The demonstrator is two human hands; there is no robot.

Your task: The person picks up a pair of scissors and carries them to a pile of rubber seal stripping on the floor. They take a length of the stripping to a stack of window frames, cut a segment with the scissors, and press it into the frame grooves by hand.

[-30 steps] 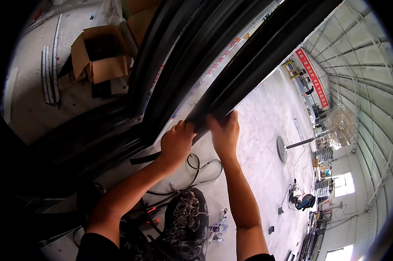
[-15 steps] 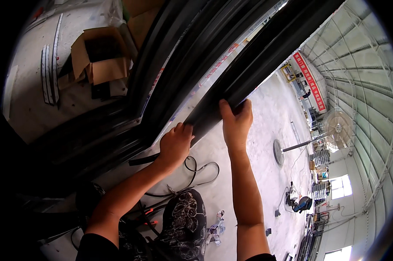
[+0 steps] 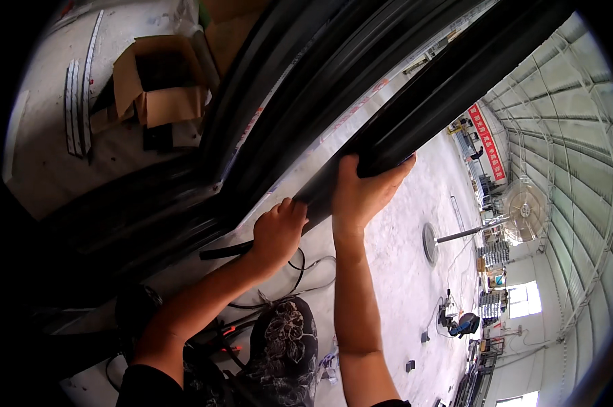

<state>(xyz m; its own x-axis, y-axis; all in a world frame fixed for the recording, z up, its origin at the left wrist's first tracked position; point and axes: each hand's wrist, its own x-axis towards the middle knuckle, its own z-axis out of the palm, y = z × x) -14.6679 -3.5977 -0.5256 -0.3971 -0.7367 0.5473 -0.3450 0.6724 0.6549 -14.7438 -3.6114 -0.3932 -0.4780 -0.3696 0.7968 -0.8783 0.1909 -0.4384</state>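
A long black frame profile (image 3: 449, 88) slants from the upper right down to my hands. My left hand (image 3: 279, 232) is closed round its lower part, knuckles up. Farther up, my right hand (image 3: 369, 191) grips the same profile, its thumb on the near face and its fingers reaching round the right edge; some fingertips are hidden behind. A narrow black strip (image 3: 222, 252) sticks out to the left of my left hand; whether it joins the profile I cannot tell. Alongside stands a larger black frame (image 3: 300, 102) with a mitred corner (image 3: 215, 193).
An open cardboard box (image 3: 167, 108) stands on the floor at the left, near pale strips (image 3: 74, 108). A black cable (image 3: 300, 271) and orange-handled tools (image 3: 230, 339) lie by my knees. To the right are a pedestal fan (image 3: 523, 211) and a dark machine (image 3: 464, 325).
My right hand has spread wider round the profile, its fingers reaching farther right. The profile's upper end has shifted right in the view. My left hand keeps its hold.
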